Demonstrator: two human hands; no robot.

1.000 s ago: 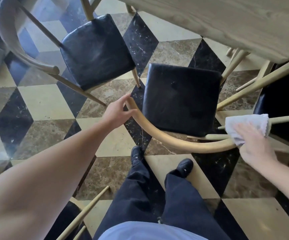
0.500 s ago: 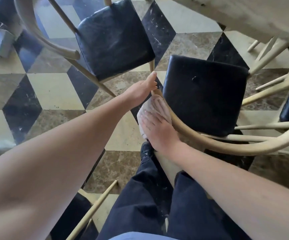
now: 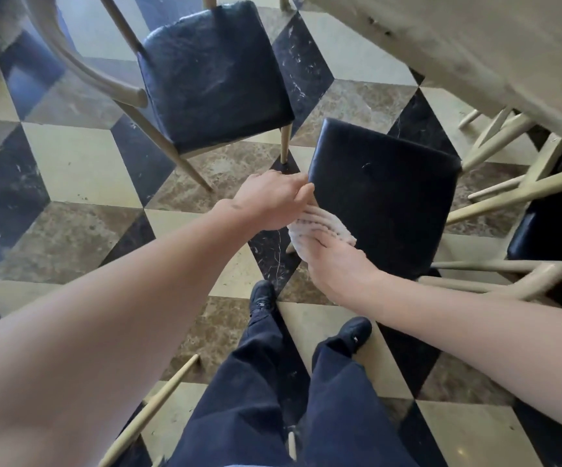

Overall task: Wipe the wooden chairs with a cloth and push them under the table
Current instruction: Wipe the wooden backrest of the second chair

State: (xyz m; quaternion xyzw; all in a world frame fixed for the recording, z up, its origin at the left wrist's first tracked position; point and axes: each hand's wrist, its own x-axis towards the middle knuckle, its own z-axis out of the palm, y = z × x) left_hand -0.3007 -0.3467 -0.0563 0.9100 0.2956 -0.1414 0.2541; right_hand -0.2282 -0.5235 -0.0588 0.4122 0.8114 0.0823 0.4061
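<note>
Wooden table (image 3: 475, 45) upper right, cut off by frame edge. Second chair (image 3: 212, 75) upper left, backrest partly out of view. Near chair (image 3: 384, 197) centre, pulled clear of table; curved backrest mostly hidden under hands. Left hand (image 3: 269, 200) curled around backrest end. Right hand (image 3: 336, 264) pressing white cloth (image 3: 320, 224) onto backrest; fingers covered by cloth, grip unclear.

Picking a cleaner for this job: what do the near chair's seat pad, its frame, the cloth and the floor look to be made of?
Seat pad: black leather or vinyl, semi-gloss; it shows sheen and fine scuffs.
Frame: pale wood by its colour, satin finish; grain is too blurred to confirm.
Cloth: white ribbed textile, possibly microfibre or terry.
Floor: polished stone tiles, likely marble; veining and reflections in cream, brown and black.
</note>
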